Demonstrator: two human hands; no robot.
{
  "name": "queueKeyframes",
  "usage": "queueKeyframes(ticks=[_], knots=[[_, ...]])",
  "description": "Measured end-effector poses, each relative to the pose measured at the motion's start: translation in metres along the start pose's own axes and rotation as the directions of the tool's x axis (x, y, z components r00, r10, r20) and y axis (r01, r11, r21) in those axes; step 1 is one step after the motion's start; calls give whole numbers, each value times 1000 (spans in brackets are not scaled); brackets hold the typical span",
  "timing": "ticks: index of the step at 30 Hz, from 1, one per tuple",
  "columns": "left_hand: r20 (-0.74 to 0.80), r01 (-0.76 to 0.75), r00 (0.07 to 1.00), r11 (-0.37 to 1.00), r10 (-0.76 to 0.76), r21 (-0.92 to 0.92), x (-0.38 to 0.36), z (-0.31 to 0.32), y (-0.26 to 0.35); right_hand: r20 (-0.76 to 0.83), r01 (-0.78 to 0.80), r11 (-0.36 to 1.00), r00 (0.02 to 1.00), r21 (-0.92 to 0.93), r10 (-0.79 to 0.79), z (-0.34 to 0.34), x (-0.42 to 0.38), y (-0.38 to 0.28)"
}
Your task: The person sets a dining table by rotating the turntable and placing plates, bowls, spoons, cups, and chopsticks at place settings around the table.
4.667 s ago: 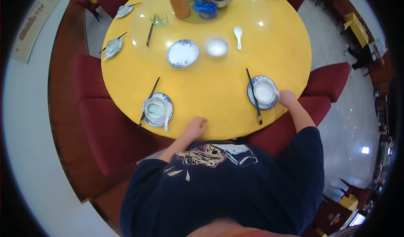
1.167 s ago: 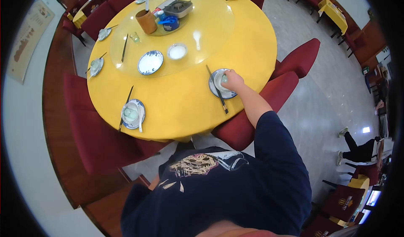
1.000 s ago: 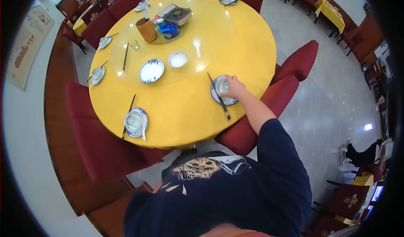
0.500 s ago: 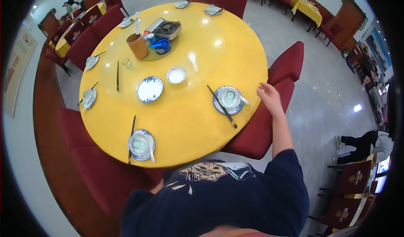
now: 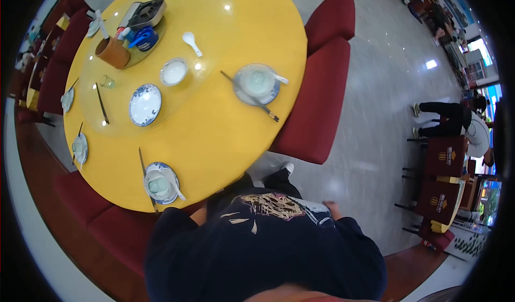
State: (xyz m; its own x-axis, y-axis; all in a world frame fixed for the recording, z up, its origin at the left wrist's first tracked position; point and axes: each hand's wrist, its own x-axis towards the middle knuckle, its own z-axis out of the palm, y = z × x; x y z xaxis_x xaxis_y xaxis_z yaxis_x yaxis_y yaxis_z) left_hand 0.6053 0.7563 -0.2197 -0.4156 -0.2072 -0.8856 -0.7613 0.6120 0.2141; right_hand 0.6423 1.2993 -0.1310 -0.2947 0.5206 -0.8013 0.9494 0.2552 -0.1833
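My right hand (image 5: 333, 210) hangs low beside my dark shirt, away from the table. Only a small part of it shows, and its fingers are too hidden to read. On the left a bit of my forearm (image 5: 199, 216) appears by the table edge; that hand is out of sight. Closest to it is a place setting with a blue-rimmed plate (image 5: 173, 171), a small glass (image 5: 158, 185), a white spoon (image 5: 177, 189) and dark chopsticks (image 5: 144, 168). Another setting, with a glass bowl (image 5: 256, 81) and chopsticks (image 5: 250, 96), lies near the right edge of the yellow table (image 5: 214, 141).
A red chair (image 5: 316, 106) stands against the table's right side. On the glass turntable are a brown holder (image 5: 112, 53), a portable stove (image 5: 146, 13), a blue container (image 5: 144, 38), a plate (image 5: 145, 105) and a bowl (image 5: 174, 72). A person (image 5: 453, 118) bends by chairs at far right.
My right hand has dropped from beside the right-hand setting to my side. The view has shifted right and down, so the table sits further up and left. The right chair appears further from my body.
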Motion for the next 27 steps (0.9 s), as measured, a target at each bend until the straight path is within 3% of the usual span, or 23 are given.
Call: queueKeyframes(ticks=[2, 6, 9, 12, 15, 17, 20, 23, 27], knots=[[11, -4, 1000, 998, 3, 57, -2, 11, 11, 74, 37, 973, 997, -227, -21, 15, 1, 33], [38, -26, 999, 979, 19, 202, -4, 47, 51, 99, 88, 955, 993, -282, -62, 4, 45, 77], [74, -82, 996, 933, 60, 350, 5, 80, 108, 6, 133, 979, 991, -154, -134, -25, 96, 94], [136, -180, 982, 844, 128, 506, 15, 110, 195, -111, 229, 936, 972, 267, -206, -68, 126, 84], [224, -289, 956, 740, 190, 608, 16, 146, 298, -88, 173, 923, 984, 343, -152, -126, 103, 55], [278, -340, 939, 664, 202, 666, 17, 174, 359, 4, 177, 965, 983, 194, -181, -131, 119, 61], [340, -378, 923, 570, 178, 729, 7, 202, 428, 240, 126, 987, 966, -100, -99, -146, 141, 55], [400, -426, 902, 490, 163, 760, 2, 224, 495, 188, 136, 989, 974, -52, -124, -179, 161, 56], [459, -543, 838, 518, 294, 661, 7, 239, 594, 56, 87, 995, 994, 53, -90, -234, 206, 50]])
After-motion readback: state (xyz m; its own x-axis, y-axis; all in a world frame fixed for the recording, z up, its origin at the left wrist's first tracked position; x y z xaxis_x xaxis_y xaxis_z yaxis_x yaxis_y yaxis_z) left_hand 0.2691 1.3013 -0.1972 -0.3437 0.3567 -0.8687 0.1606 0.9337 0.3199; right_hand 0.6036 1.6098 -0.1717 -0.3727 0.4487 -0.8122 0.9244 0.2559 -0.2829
